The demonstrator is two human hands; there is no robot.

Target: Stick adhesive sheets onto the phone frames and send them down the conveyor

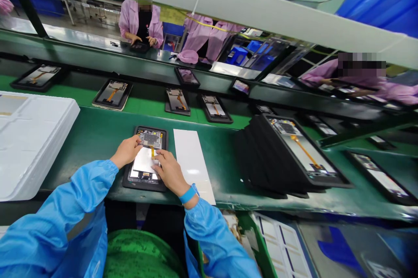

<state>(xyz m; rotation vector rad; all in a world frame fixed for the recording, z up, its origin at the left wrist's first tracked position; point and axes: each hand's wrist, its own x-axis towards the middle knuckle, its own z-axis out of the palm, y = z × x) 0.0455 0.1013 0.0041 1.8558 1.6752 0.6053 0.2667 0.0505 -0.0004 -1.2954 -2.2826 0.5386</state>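
An opened tablet (130,181) lies in a black tray before me, its circuit board (150,139) exposed at the far end. Over its middle, slightly askew, is a flat white panel (142,161) that looks like a battery, with a yellow strip (152,152) at its upper right. My left hand (128,151) is closed in a pinch at the board's lower left; what its fingertips hold is too small to make out. My right hand (170,172) has bent fingers and thumb on the panel's right side. A white sheet (193,160) lies right of the tablet.
A stack of black trays (271,160) with an opened tablet (303,147) on top stands at right. White plastic trays (39,139) fill the left. Several opened tablets sit along the green belt (143,103) behind. A co-worker (140,25) in pink handles something dark across the line.
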